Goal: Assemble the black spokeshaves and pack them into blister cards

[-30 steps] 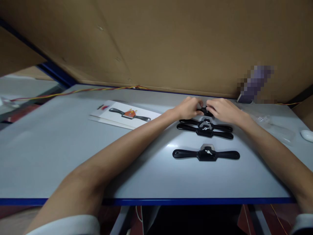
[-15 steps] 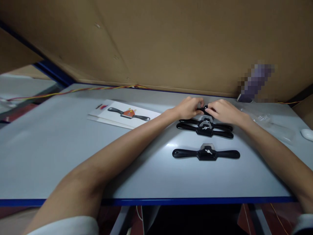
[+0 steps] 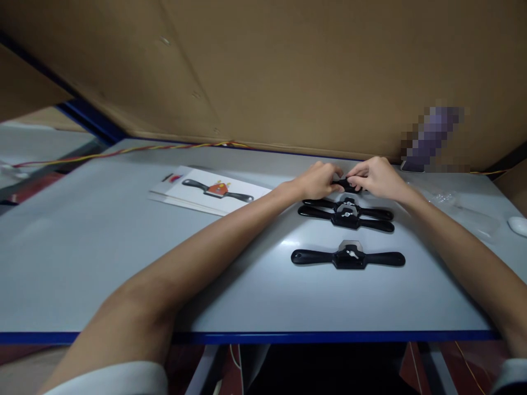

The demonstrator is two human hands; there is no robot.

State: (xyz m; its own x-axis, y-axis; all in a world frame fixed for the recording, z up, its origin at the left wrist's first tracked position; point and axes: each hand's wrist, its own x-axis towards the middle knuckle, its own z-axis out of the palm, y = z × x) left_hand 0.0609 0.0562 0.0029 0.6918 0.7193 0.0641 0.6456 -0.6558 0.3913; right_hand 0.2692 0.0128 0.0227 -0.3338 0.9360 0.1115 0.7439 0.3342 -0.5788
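Observation:
At the back right of the table, my left hand [image 3: 322, 181] is closed around the left side of a black spokeshave [image 3: 351, 185]. The fingertips of my right hand [image 3: 375, 178] pinch at the middle of the same tool; whatever small part lies between them is hidden. Just in front lie two more black spokeshaves, close together and partly overlapping: the rear one [image 3: 320, 204] and the front one [image 3: 345, 220]. Nearer to me a separate spokeshave [image 3: 349, 258] lies flat, its grey blade and silver wing screw showing.
White printed cards [image 3: 224, 192] picturing a spokeshave lie left of my left forearm. Clear plastic packaging [image 3: 463, 211] is beyond my right forearm, with a white rounded object [image 3: 517, 225] at the right edge. Cardboard [image 3: 263, 71] walls off the back, where a cable [image 3: 164, 148] runs.
My right hand has shifted slightly, its fingers lifting and straightening a little over the rearmost spokeshave. My left hand stays on that tool, and the other spokeshaves have not moved.

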